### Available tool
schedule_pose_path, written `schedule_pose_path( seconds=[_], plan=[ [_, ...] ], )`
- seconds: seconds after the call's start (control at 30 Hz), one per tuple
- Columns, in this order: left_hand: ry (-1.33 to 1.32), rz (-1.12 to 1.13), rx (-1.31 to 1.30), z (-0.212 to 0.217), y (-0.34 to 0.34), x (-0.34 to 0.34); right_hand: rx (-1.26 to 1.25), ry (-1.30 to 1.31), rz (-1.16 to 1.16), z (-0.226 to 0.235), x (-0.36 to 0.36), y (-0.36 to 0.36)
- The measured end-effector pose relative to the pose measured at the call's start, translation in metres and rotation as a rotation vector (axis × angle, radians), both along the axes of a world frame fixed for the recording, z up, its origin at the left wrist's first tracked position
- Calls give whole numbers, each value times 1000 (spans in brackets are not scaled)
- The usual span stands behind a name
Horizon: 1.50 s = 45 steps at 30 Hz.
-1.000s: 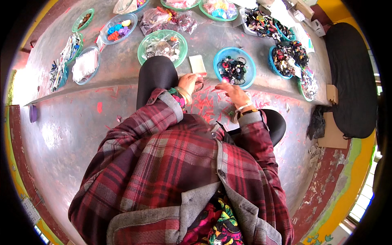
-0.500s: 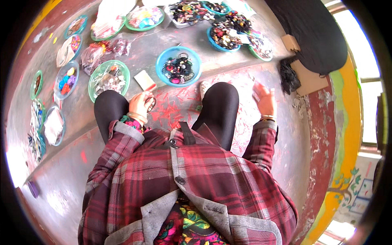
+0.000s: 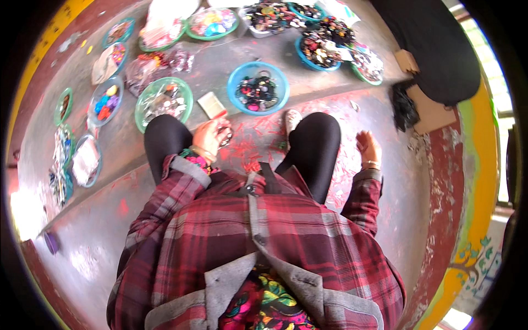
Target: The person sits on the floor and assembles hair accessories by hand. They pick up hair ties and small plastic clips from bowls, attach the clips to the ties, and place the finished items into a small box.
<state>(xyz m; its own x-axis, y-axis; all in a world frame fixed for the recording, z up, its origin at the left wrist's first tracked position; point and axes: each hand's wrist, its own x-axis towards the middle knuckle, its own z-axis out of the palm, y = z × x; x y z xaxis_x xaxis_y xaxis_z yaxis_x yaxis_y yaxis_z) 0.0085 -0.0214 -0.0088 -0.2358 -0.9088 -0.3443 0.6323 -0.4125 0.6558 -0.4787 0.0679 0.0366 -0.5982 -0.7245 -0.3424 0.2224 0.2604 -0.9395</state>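
My left hand (image 3: pixel 209 136) is beside my left knee, its fingers closed on a small dark loop (image 3: pixel 226 139), perhaps a hair tie. Just beyond that hand lies a pale rectangular block (image 3: pixel 212 105) with a red end. A blue bowl (image 3: pixel 258 110) holding dark loops and small coloured pieces stands on the raised step ahead. Left of it is a green bowl (image 3: pixel 139 104) of silvery and brown pieces. My right hand (image 3: pixel 369 147) hovers outside my right knee with its fingers curled in; whether it holds anything is hidden.
Red slivers (image 3: pixel 253 144) litter the floor between my legs. More filled baskets stand along the left, with a tray (image 3: pixel 262 30) and a blue bowl (image 3: pixel 318 66) of dark trinkets at the back. A black bag (image 3: pixel 405 107) and cardboard (image 3: pixel 437 116) lie by the right wall.
The whole view has shifted, so things sit further right. My right hand's fingers, spread and blurred before, are now curled. The left hand still holds the dark loop.
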Motion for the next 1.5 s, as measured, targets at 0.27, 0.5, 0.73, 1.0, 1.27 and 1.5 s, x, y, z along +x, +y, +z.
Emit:
schedule_pose_path(
  seconds=[0.27, 0.5, 0.73, 1.0, 1.27, 1.5],
  plan=[
    [109, -53, -13, 16, -1, -1, -211, 218, 811, 111, 238, -98],
    [308, -62, 63, 19, 2, 9, -127, -115, 970, 14, 327, -94],
    [317, -38, 89, 19, 4, -1, -92, -179, 847, 6, 322, -91],
    [280, -153, 102, 23, 1, -2, -46, -225, 741, 6, 314, -92],
    [30, -180, -11, 22, 2, -6, -39, -232, 757, 9, 312, -92],
    [-75, -154, 37, 26, 4, -7, -8, -163, 867, 9, 307, -93]
  ],
)
